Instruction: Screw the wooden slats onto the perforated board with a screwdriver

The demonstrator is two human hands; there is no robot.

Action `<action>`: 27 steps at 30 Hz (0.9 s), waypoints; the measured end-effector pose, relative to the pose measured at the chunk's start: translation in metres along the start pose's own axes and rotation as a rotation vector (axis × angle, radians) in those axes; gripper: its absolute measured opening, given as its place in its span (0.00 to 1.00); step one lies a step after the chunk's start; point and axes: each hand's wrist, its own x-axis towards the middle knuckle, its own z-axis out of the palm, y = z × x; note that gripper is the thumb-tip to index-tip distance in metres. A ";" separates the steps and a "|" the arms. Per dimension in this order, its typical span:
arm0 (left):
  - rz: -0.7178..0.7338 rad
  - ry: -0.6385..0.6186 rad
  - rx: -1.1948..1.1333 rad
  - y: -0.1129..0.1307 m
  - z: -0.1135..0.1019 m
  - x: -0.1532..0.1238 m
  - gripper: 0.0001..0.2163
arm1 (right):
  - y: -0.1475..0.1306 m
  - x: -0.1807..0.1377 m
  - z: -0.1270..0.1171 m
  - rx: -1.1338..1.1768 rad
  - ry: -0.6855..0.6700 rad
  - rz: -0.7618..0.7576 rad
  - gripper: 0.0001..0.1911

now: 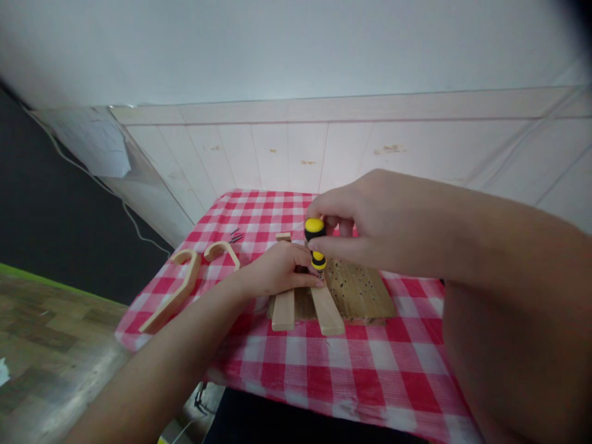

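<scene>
A yellow and black screwdriver [318, 260] stands nearly upright, its handle in the fingers of my right hand [354, 219]. Its tip points down at a pale wooden slat [329, 311]. My left hand [282, 268] reaches across a second wooden slat [283, 311], and its thumb and fingertips close together right at the screwdriver's tip. Whatever they pinch there is too small and covered to make out. Both slats rest on a brown wooden board [365, 290] dotted with small holes.
Two curved, hook-shaped wooden pieces [182, 287] [224, 250] lie at the left on the red-and-white checked tablecloth [296, 364]. Several small dark screws or nails [235, 236] lie behind them. A white panelled wall [259, 154] borders the table's far edge.
</scene>
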 end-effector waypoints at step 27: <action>0.012 -0.053 -0.016 0.006 -0.004 0.002 0.08 | 0.011 0.003 0.004 0.043 0.016 0.009 0.13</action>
